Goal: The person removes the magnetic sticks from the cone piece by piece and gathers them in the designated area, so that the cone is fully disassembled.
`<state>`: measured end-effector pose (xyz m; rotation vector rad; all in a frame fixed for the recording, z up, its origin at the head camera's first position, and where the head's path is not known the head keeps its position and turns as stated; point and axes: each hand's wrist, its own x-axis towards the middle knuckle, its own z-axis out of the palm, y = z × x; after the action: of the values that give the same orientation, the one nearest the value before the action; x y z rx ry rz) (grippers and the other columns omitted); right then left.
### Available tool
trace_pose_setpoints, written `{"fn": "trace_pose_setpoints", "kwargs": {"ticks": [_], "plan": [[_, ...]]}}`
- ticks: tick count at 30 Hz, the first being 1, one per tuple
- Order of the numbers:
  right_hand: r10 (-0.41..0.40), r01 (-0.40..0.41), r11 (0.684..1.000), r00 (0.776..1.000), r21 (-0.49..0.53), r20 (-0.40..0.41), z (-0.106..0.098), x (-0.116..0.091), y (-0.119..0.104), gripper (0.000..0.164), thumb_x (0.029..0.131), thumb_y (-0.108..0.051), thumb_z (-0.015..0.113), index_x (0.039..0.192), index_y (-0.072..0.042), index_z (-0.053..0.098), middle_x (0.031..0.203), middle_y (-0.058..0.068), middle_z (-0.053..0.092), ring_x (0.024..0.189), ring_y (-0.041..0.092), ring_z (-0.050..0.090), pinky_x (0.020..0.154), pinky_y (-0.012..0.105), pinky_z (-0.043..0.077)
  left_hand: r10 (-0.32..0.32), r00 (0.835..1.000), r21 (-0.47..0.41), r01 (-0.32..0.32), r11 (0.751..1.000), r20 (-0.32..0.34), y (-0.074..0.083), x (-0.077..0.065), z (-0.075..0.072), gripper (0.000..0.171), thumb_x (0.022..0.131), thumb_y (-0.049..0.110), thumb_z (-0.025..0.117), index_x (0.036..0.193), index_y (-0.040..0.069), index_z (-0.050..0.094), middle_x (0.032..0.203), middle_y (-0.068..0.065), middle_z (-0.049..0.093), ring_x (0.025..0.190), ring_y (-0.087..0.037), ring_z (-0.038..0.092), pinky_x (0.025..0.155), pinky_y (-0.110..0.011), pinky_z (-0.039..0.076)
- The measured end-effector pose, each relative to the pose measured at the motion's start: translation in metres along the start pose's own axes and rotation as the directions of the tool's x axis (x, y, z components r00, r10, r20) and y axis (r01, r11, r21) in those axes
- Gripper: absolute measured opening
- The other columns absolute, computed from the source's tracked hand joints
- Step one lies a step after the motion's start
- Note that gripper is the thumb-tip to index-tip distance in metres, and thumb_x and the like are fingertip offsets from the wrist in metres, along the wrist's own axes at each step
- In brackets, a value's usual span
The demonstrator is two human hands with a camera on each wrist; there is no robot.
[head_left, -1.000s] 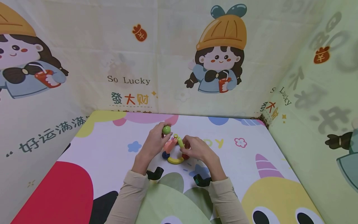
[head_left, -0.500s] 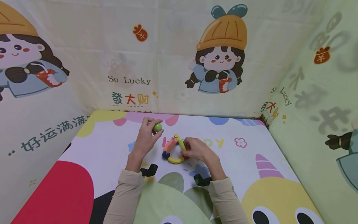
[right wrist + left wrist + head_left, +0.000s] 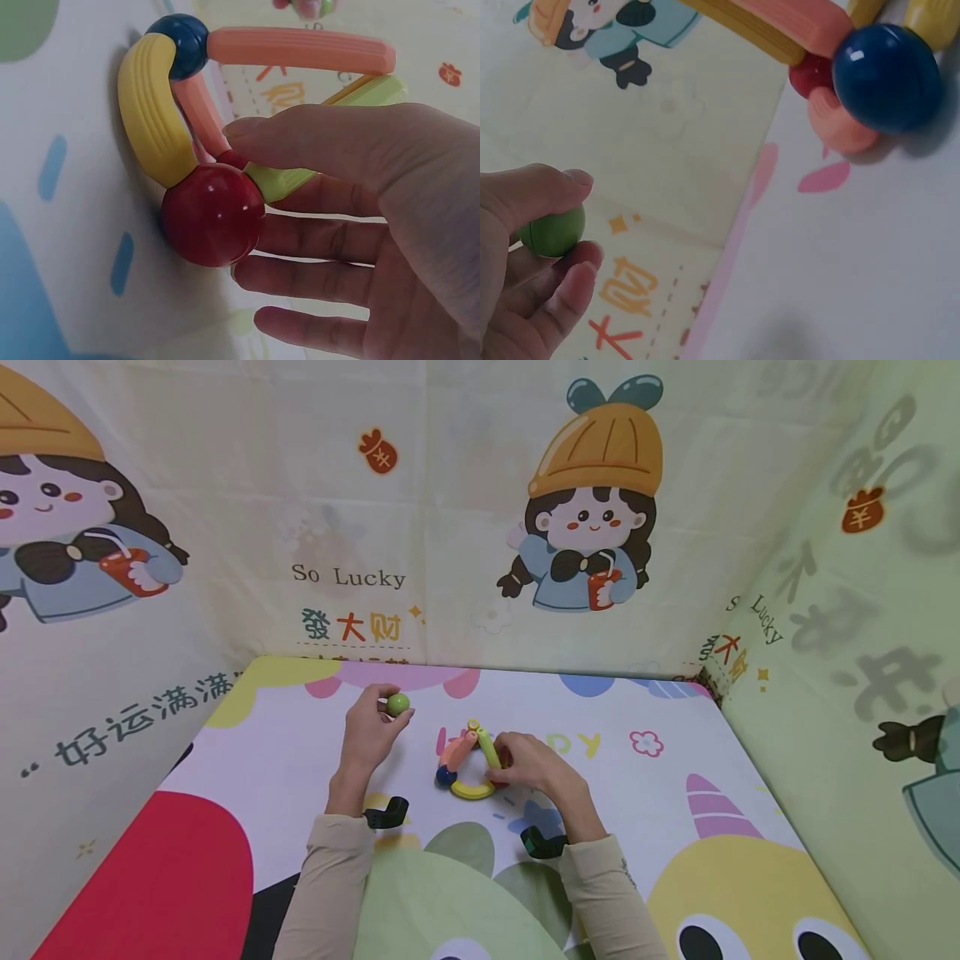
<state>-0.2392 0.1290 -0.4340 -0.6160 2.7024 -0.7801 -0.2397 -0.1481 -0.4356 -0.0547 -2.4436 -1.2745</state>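
Person's wearing beige slvs [image 3: 326,885]; blk angled wrist pcs [image 3: 387,813] are sitting just past cuffs [image 3: 341,828], dk mark [image 3: 628,874] showing nr R one.

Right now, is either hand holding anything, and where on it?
The left hand pinches the green ball by its sides; the right hand grips the lime rod near the red ball.

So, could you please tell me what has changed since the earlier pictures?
The left hand, pinching the green ball, has moved to the person's left, away from the ball-and-rod frame. Nothing was newly gripped or released. The right hand still holds the light green rod; the frame stayed in place.
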Motion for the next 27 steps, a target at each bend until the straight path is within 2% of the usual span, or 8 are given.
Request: {"fn": "trace_pose_setpoints", "kwargs": {"ticks": [9,14,21,27], "plan": [[0.003,-0.003,1.0,1.0,-0.01,0.003,0.002,0.002,0.004,0.03,0.083,-0.033,0.081,0.095,-0.013,0.062,0.08,0.0,0.059,0.074,0.015,0.055,0.067,0.026,0.048,-0.057,0.997,0.033,0.059,0.998,-0.047,-0.023,0.003,0.001,0.042,0.089,0.014,0.075,0.126,0.001,0.062,0.118,-0.019,0.058,0.096,-0.03,0.064,0.084,-0.04,0.056],[-0.007,0.007,1.0,1.0,-0.007,-0.001,0.003,0.003,0.006,0.031,0.082,-0.033,0.082,0.093,-0.012,0.061,0.079,0.001,0.058,0.073,0.016,0.054,0.066,0.027,0.047,-0.121,0.992,0.059,0.124,0.991,-0.043,-0.037,0.002,0.003,0.044,0.09,0.016,0.072,0.13,0.001,0.061,0.116,-0.019,0.057,0.096,-0.029,0.059,0.084,-0.039,0.052],[-0.003,0.003,1.0,1.0,-0.005,0.006,0.004,0.002,0.006,0.031,0.082,-0.032,0.082,0.093,-0.012,0.061,0.079,0.001,0.058,0.073,0.015,0.054,0.066,0.027,0.047,-0.214,0.976,0.046,0.216,0.975,-0.045,-0.052,-0.001,0.007,0.045,0.089,0.017,0.072,0.129,0.0,0.06,0.118,-0.018,0.064,0.096,-0.028,0.057,0.083,-0.037,0.048],[0.007,-0.007,1.0,1.0,-0.01,0.015,0.004,0.003,0.006,0.032,0.082,-0.033,0.082,0.093,-0.013,0.061,0.079,0.001,0.058,0.072,0.016,0.054,0.066,0.027,0.046,-0.24,0.97,0.04,0.241,0.97,-0.033,-0.06,-0.005,0.011,0.045,0.089,0.015,0.072,0.129,0.0,0.059,0.121,-0.019,0.064,0.101,-0.03,0.058,0.088,-0.04,0.048]]}}
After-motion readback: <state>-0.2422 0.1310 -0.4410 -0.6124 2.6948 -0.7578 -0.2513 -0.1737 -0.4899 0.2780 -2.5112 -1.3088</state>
